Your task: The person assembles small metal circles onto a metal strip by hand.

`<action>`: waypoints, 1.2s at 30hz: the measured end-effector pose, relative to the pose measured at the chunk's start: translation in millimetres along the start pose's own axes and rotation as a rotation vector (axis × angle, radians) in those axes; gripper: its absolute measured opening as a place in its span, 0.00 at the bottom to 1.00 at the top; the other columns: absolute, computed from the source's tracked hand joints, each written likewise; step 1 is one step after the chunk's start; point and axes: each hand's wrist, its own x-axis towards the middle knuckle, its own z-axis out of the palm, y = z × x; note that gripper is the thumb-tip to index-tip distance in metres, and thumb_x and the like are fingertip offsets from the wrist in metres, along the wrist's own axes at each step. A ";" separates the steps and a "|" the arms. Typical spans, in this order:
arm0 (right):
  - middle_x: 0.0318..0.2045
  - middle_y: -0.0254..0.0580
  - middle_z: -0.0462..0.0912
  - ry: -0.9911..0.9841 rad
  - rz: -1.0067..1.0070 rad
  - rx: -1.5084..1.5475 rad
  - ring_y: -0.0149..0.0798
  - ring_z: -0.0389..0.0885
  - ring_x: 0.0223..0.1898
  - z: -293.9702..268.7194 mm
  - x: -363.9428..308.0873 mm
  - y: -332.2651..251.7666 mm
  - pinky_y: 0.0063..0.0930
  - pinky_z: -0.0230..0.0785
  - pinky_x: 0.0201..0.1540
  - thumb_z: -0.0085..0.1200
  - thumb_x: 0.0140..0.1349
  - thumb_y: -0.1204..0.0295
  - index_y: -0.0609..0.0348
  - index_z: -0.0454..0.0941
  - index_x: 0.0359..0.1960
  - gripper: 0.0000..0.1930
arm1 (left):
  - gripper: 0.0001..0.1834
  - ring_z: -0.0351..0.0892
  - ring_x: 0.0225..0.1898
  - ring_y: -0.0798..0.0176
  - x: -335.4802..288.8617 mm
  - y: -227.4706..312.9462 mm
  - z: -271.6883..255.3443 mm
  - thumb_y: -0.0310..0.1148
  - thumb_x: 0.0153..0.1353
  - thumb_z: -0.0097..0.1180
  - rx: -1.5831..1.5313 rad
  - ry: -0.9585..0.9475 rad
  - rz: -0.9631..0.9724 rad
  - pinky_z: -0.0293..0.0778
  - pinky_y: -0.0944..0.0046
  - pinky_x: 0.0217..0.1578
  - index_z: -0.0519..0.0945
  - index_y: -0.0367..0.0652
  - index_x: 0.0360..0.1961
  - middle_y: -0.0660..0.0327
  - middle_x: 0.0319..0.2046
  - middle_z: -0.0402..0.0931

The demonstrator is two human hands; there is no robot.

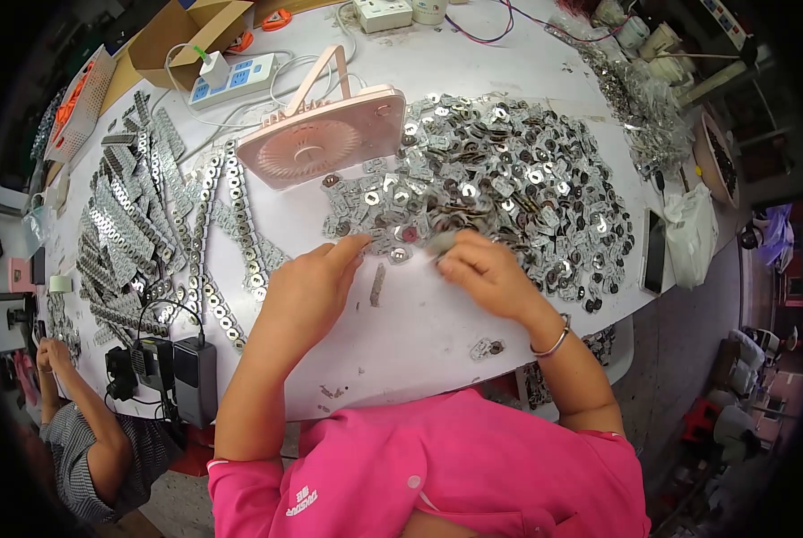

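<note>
A broad pile of small metal parts (509, 170) with round dark and shiny centres covers the table in front of me. At its near left edge is my left hand (316, 282), index finger and thumb drawn together beside the loose pieces; whatever is between the tips is hidden. My right hand (487, 273) is closed in a pinch at the near edge of the pile, on a small greyish part (439, 242) blurred by motion. A short grey strip (377, 285) lies between my hands. Nearer the table edge rests a loose metal piece (487, 348).
A pink fan (321, 134) stands behind the left hand. Metal strips (124, 224) heap at left, near a black box-shaped device (194, 381). A power strip (236, 79) and cables lie farther back. At right are a phone (653, 251) and white bag (691, 235). Another person's hands (54, 356) work far left.
</note>
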 end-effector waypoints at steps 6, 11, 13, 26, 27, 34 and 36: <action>0.41 0.41 0.81 -0.057 0.012 0.049 0.33 0.80 0.40 -40.2 -13.3 -21.7 0.25 0.71 0.40 0.51 0.66 0.68 0.64 0.78 0.32 0.11 | 0.15 0.81 0.33 0.43 -15.8 -2.8 1.5 0.30 0.65 0.50 -0.044 0.005 -0.008 0.75 0.52 0.33 0.75 0.43 0.53 0.48 0.31 0.81; 0.31 0.37 0.77 -0.957 0.500 0.389 0.32 0.77 0.33 -35.2 -51.2 -23.7 0.25 0.70 0.36 0.52 0.66 0.66 0.62 0.78 0.34 0.11 | 0.16 0.81 0.29 0.44 -14.3 -2.8 -5.3 0.29 0.65 0.50 -0.004 -0.068 -0.036 0.74 0.54 0.30 0.74 0.48 0.54 0.51 0.25 0.81; 0.30 0.38 0.76 -0.729 0.262 0.239 0.32 0.77 0.32 -40.6 -53.4 -11.3 0.24 0.69 0.35 0.52 0.66 0.66 0.62 0.79 0.33 0.11 | 0.17 0.81 0.30 0.45 -15.0 -4.8 -4.7 0.29 0.65 0.50 -0.045 -0.061 -0.015 0.75 0.54 0.32 0.74 0.49 0.55 0.51 0.28 0.81; 0.24 0.36 0.76 0.040 -0.017 0.033 0.26 0.73 0.22 19.2 19.0 -53.1 0.20 0.65 0.25 0.53 0.65 0.74 0.65 0.79 0.34 0.07 | 0.14 0.80 0.30 0.46 -23.7 -2.5 -3.4 0.32 0.64 0.52 -0.382 -0.058 0.053 0.73 0.54 0.31 0.74 0.46 0.51 0.52 0.29 0.80; 0.24 0.36 0.77 -0.070 -0.072 0.047 0.26 0.74 0.23 22.0 25.6 -55.1 0.21 0.66 0.25 0.53 0.65 0.73 0.65 0.79 0.34 0.07 | 0.12 0.79 0.27 0.46 -25.6 -2.7 -5.3 0.33 0.64 0.53 -0.446 -0.088 -0.030 0.73 0.56 0.29 0.75 0.42 0.48 0.51 0.25 0.80; 0.22 0.40 0.78 -0.262 0.225 0.338 0.34 0.76 0.21 24.6 39.4 -62.3 0.27 0.67 0.24 0.53 0.65 0.68 0.63 0.79 0.33 0.10 | 0.09 0.74 0.21 0.73 -41.5 -19.1 -18.7 0.32 0.65 0.54 -0.603 -0.133 -0.122 0.69 0.70 0.24 0.77 0.36 0.39 0.62 0.22 0.79; 0.21 0.38 0.78 -0.284 0.211 0.350 0.30 0.76 0.20 28.7 37.5 -59.2 0.24 0.66 0.23 0.52 0.66 0.68 0.62 0.80 0.33 0.10 | 0.08 0.74 0.21 0.74 -42.9 -17.9 -22.1 0.32 0.65 0.54 -0.568 -0.140 -0.101 0.70 0.71 0.24 0.77 0.36 0.37 0.62 0.21 0.79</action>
